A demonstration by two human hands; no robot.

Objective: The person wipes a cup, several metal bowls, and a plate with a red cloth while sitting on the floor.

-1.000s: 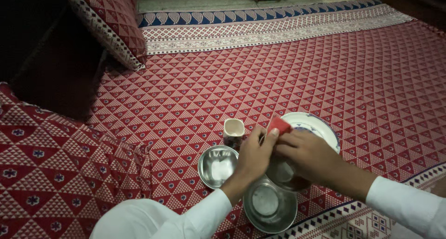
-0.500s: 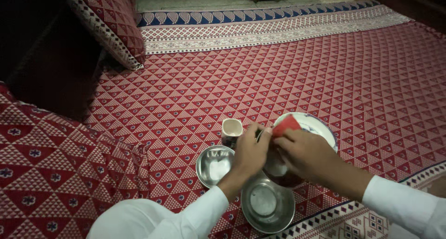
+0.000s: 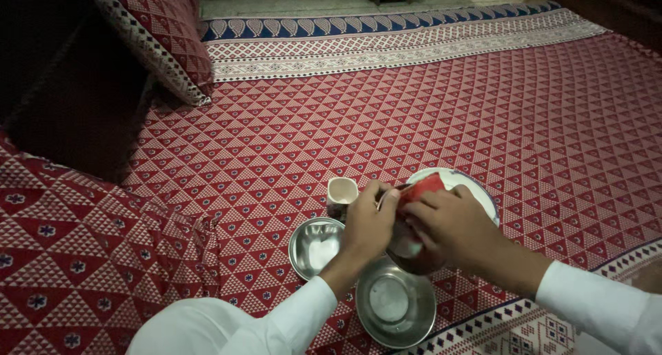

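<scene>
Over the bed: we look down on a red bedspread with a white triangle pattern (image 3: 427, 114); a matching patterned pillow (image 3: 158, 31) lies far off at the upper left
Left hand: our left hand (image 3: 369, 224) has its grip pinched on the edge of a small red packet (image 3: 422, 188)
Right hand: our right hand (image 3: 448, 227) is closed around a round shiny steel bowl (image 3: 408, 253), tilted and held off the bed; its fingers also steady the packet from the right
Packet: it sits between both hands, above the held bowl; we cannot tell whether it is open
Nearby: a small steel bowl (image 3: 316, 246) and a larger steel bowl (image 3: 395, 301) rest on the bedspread below the hands; a small cream ceramic cup (image 3: 342, 192) stands just left of them; a white plate with a blue rim (image 3: 476, 189) lies behind the right hand
Risk: we judge the soft bed a poor footing; a jerk on the packet could scatter its contents over the cloth, and a knock could tip the cup
</scene>
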